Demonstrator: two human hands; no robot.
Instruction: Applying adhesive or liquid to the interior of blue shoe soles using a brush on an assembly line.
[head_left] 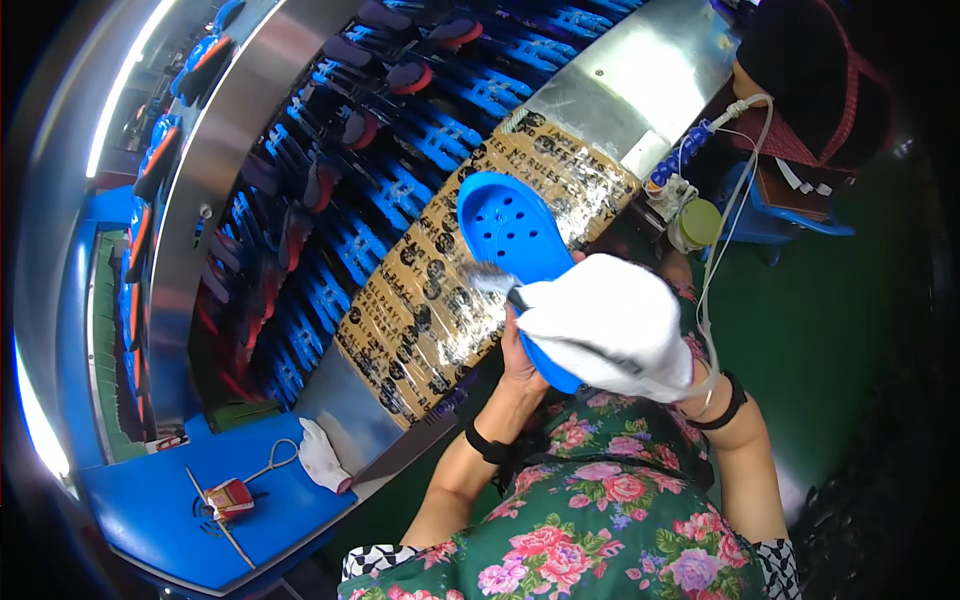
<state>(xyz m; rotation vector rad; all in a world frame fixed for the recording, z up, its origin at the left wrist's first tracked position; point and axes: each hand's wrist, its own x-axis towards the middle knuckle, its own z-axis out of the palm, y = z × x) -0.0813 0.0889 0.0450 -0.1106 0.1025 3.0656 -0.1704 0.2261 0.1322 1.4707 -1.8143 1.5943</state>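
Observation:
A blue clog with round holes in its toe is held in front of me, sole side hidden. My left hand, bare, grips it by the near left side. Over its heel part lies my right hand in a white glove, closed on a small tool with a dark neck and a grey, blurred end, perhaps a brush. The glove hides the handle and much of the clog's heel. Beneath the clog runs a metal ledge covered with printed brown tape.
Beyond the ledge, a machine carries rows of blue holders with dark and red shoe-shaped parts. A white glove and a red packet lie on the blue surface at left. A pale hose hangs beside my right arm, near a green cup.

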